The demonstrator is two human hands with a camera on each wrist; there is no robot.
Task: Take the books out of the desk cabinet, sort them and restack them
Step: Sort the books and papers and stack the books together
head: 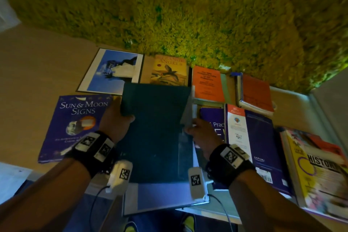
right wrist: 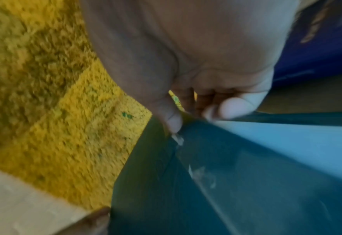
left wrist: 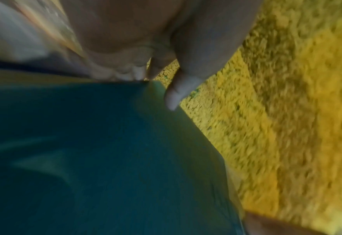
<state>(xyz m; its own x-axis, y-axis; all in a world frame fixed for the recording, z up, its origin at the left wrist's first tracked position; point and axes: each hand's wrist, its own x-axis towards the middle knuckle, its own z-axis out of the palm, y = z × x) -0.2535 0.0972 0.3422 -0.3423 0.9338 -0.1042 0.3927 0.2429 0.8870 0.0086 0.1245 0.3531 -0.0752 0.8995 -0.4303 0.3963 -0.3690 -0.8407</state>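
A large dark teal book [head: 154,130] is held above the floor between both hands. My left hand [head: 114,117] grips its left edge, thumb on the cover and fingers underneath. My right hand [head: 201,132] grips its right edge near the spine. The left wrist view shows the thumb [left wrist: 176,93] pressing the teal cover [left wrist: 105,159]. In the right wrist view the thumb [right wrist: 172,122] and fingers pinch the teal book [right wrist: 236,182]. Other books lie spread on the floor around it.
On the wooden floor [head: 37,66] lie a purple "Sun & Moon Signs" book [head: 75,128], a blue iceberg book [head: 111,71], a yellow bird book [head: 169,69], orange books [head: 207,83], a purple Kaplan book [head: 259,147] and a yellow history book [head: 316,171]. A yellow-green shag rug [head: 188,15] lies beyond.
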